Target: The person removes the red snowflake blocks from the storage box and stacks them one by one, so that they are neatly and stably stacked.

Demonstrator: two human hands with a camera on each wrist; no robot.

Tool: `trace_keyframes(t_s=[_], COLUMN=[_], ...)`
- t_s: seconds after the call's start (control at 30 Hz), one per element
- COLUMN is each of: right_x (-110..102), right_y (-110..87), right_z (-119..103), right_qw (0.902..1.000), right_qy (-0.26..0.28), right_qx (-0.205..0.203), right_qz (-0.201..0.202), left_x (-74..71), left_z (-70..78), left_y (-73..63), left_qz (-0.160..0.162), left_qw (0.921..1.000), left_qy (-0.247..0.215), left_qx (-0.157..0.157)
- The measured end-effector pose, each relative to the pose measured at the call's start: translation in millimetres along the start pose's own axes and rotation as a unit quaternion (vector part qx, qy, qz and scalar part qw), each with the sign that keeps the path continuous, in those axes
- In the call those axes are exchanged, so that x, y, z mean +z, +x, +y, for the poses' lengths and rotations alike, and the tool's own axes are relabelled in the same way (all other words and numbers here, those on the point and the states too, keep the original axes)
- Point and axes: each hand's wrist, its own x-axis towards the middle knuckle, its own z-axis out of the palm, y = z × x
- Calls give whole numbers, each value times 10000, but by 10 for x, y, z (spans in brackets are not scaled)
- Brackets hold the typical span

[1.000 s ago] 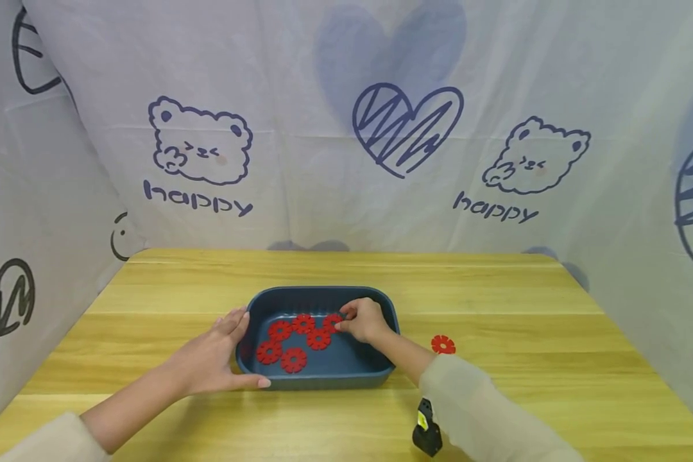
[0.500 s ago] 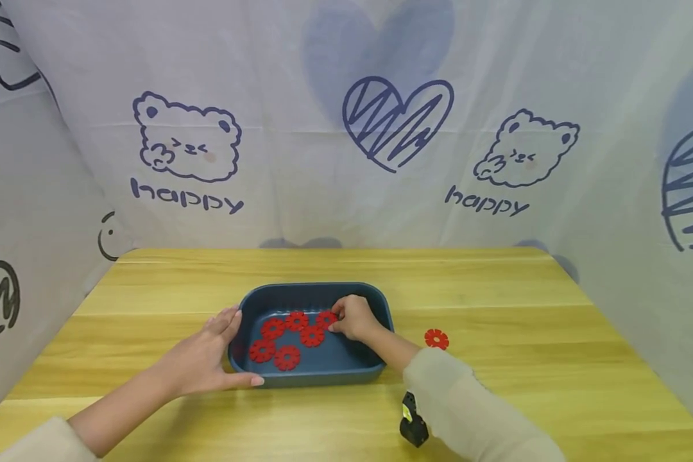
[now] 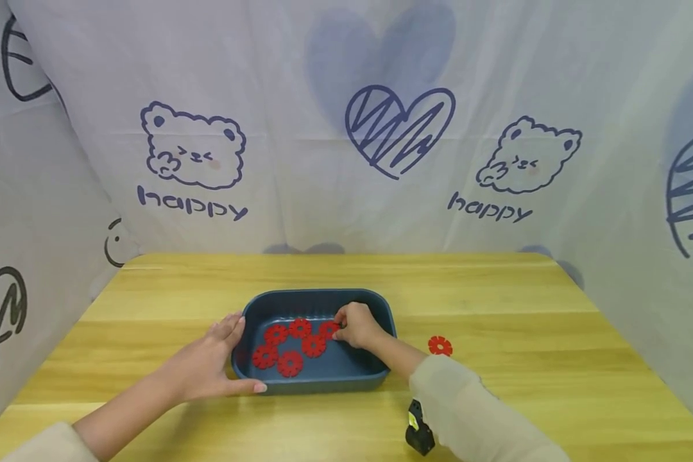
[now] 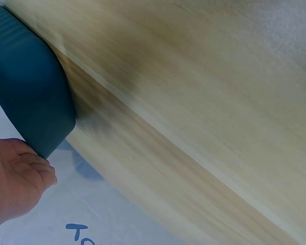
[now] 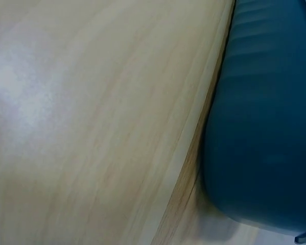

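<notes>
Head view: right fingers (image 3: 341, 316) pinch a red disc (image 3: 326, 330)

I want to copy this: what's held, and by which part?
The right hand seems to pinch a red disc by its right edge, inside the blue container. The left hand rests against the container.

Six red notched discs (image 3: 283, 364) lie inside the dark-blue tray (image 3: 323, 385), the rightmost disc (image 3: 325, 328) pinched; one more disc (image 3: 432, 345) lies right of the tray.

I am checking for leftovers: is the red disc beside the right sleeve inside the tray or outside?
Outside: the red disc lies on the table, right of the blue tray.
</notes>
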Motion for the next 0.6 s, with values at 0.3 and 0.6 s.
trace_keyframes(t_s=[0.3,0.6], right_x=[1,-79], right_y=[-48,-100], right_z=[18,1], right_qw=[9998,9963], right_qy=[131,523], right_qx=[-2,-422], right_qz=[127,541], left_x=[34,33], left_z=[-11,-16], left_y=[6,-9], left_qz=[34,66], left_qw=[10000,10000], left_qy=[-13,-5], left_qx=[55,25])
